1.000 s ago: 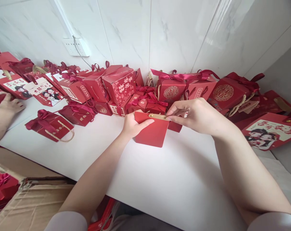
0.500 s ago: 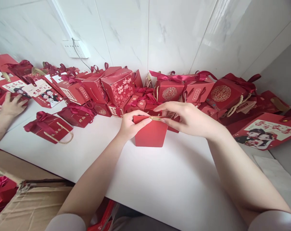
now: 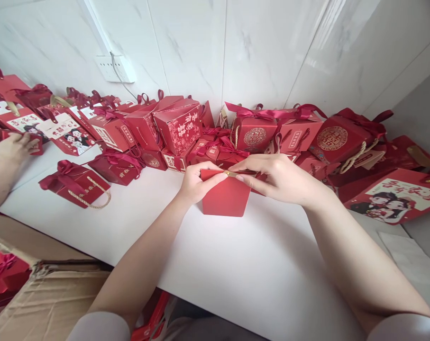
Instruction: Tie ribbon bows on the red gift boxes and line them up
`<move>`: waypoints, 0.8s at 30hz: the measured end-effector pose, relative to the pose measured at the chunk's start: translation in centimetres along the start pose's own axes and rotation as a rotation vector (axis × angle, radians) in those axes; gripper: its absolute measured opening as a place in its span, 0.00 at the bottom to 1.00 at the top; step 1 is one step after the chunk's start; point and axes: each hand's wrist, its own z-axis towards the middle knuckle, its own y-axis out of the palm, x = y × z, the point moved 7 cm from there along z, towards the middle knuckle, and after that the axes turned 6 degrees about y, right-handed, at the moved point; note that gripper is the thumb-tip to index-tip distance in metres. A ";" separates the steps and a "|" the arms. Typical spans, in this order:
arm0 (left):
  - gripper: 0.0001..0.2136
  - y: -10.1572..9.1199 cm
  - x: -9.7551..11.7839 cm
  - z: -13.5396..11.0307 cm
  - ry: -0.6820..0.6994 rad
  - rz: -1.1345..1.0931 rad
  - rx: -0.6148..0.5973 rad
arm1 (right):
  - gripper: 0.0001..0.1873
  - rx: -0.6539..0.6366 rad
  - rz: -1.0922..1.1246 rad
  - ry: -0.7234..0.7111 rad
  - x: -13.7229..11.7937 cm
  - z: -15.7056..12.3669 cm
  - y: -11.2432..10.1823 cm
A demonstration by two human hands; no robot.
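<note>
A plain red gift box stands upright on the white table, a little behind its middle. My left hand grips the box's top left corner, thumb over the front edge. My right hand pinches the box's top edge at a small gold strip. Both hands are closed on the box. The box's inside is hidden by my fingers.
Several red gift boxes with ribbons and rope handles line the marble wall. Two small ribboned boxes sit on the table at left. Another person's hand rests on a box at far left. An open cardboard carton lies below the table's left edge.
My hands pressed the box's top flaps closer together and the box stood more upright. The other person's hand at far left shifted slightly along the boxes.
</note>
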 end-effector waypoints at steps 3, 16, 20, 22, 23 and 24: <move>0.10 0.1 -0.1 0.0 -0.012 0.002 -0.004 | 0.12 -0.004 0.017 0.030 0.2 0.0 0.1; 0.10 0.5 0.2 0.1 0.022 -0.037 -0.052 | 0.09 -0.054 0.017 0.034 0.9 0.2 0.7; 0.09 0.5 0.2 0.2 0.009 -0.027 -0.050 | 0.10 -0.044 -0.142 0.019 0.7 0.2 0.9; 0.09 0.6 0.2 0.1 0.000 -0.025 -0.050 | 0.12 -0.034 -0.224 0.014 0.7 0.2 1.0; 0.09 0.6 0.1 0.1 -0.004 -0.024 -0.049 | 0.13 -0.033 -0.239 0.013 0.7 0.2 1.1; 0.09 0.5 0.0 0.1 -0.008 -0.021 -0.047 | 0.13 -0.036 -0.235 0.014 0.7 0.2 1.1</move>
